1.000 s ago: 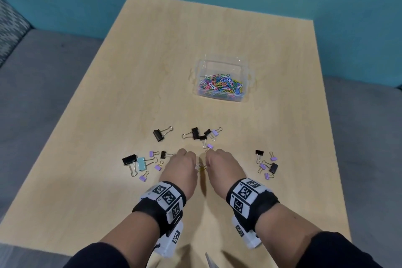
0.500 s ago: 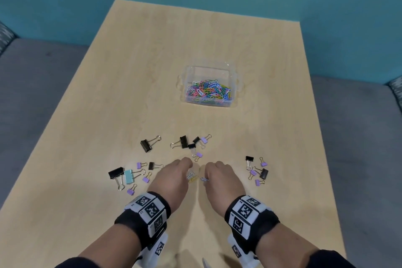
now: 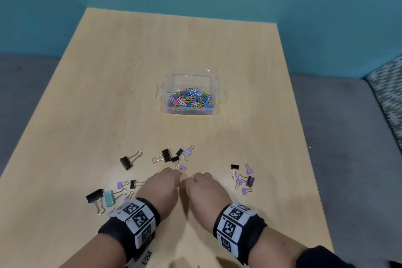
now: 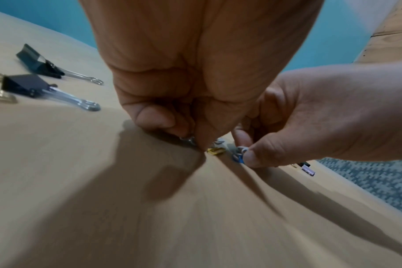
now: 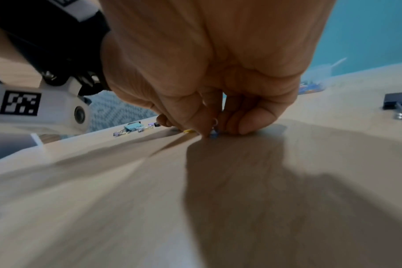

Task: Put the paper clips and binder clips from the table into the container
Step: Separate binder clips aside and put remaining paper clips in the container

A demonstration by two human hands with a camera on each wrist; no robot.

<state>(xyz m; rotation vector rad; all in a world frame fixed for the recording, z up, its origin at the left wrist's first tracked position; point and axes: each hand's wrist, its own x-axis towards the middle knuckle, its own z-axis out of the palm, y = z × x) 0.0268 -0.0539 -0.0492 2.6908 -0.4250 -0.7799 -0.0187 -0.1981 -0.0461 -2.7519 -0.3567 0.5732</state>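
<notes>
We stand at a pale wood bench [image 3: 108, 85] set against a teal wall, with grey upholstery on both sides and a patterned cushion at the far right. The clear container [image 3: 188, 78] sits well ahead of us near the middle of the bench, already holding a heap of coloured paper clips [image 3: 189, 99].

Over the last second our view has tipped down and both hands have drawn a little closer to us on the bench. A second ago a yellow clip [image 4: 215, 151] sat between the two hands; now our left hand [image 3: 159, 191] has its fingers curled down onto the wood, pinching a silvery clip [image 4: 189, 140], with the yellow clip lying loose just beside its fingertips. Our right hand [image 3: 205, 192] has closed thumb and forefinger on a blue clip [image 4: 238, 156] that half a second ago lay just in front of it; it is held at or barely off the surface.

We judge that the last loose paper clips are being gathered, with the yellow one still to take. The binder clips [image 3: 169, 156] remain scattered in three groups: one just ahead of the hands, one to the left, one to the right. Nearly all of that part of the task is still ahead, and nothing in hand has yet gone to the container.
</notes>
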